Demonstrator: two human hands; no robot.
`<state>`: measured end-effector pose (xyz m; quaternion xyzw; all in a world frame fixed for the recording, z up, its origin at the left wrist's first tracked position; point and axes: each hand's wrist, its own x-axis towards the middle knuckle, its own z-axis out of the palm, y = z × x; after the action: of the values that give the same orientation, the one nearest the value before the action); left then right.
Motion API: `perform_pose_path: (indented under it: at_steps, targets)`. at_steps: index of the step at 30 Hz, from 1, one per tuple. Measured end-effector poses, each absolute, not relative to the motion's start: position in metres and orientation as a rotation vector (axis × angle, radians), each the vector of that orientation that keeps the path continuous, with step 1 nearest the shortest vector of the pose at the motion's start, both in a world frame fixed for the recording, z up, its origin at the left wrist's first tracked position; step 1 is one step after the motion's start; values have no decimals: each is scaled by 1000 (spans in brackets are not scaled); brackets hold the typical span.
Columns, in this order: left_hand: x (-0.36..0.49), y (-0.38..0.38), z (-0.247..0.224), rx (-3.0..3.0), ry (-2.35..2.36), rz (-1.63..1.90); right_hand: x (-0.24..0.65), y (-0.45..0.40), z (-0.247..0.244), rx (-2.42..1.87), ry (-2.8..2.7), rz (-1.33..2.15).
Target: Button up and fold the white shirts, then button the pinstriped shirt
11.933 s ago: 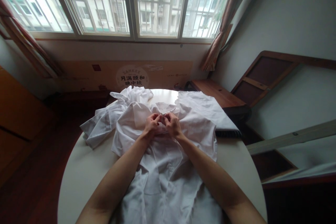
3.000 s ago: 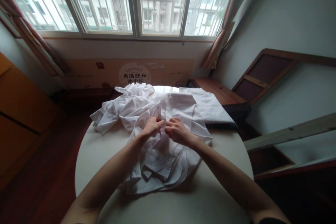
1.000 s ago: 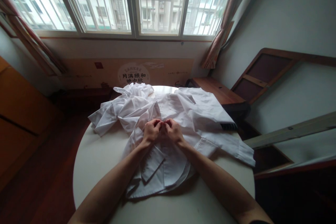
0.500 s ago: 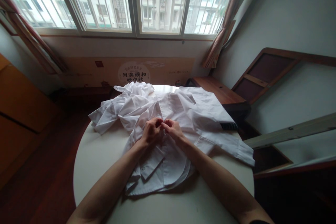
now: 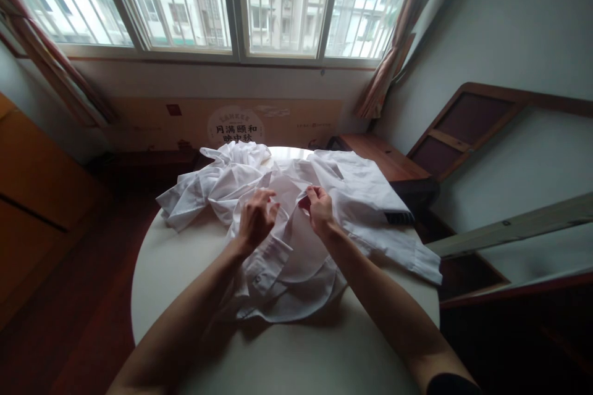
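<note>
A white shirt (image 5: 296,259) lies crumpled across the round white table. My right hand (image 5: 319,208) pinches the edge of the shirt's front and lifts it, so that the panel stands away from the layer beneath. My left hand (image 5: 256,219) is over the other front panel with its fingers apart; whether it touches the cloth I cannot tell. A small button (image 5: 258,279) shows on the cloth below my left hand. One sleeve (image 5: 417,259) stretches out to the right, and bunched cloth lies at the far left of the shirt.
Beneath the shirt, the round white table (image 5: 176,284) has its edge near both forearms. A dark ridged object (image 5: 399,218) shows at the shirt's right edge. Behind stand a brown wooden cabinet (image 5: 380,157) and a printed board (image 5: 306,117) below the barred window.
My hands were together at the shirt's middle and have moved apart. My right hand has drawn the shirt edge to the right, while my left has moved left and its fingers have spread.
</note>
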<state>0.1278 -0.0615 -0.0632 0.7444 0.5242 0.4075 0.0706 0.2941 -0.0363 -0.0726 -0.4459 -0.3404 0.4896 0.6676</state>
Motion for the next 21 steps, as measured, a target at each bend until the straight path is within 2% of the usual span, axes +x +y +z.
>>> perform_pose_path:
  at_steps: [4,8,14,21]
  targets:
    - [140,-78,-61,2282,1472,867,288,-29,-60,-976,-864,1058]
    - [142,-73,-72,1933,1287,998,291,-37,-60,-1006,-989,994]
    - [140,-70,-81,1480,1005,1158,294,-89,-70,-1202,-1559,459]
    - [139,-73,-80,1427,973,1151,288,-102,-70,-1243,-1694,426]
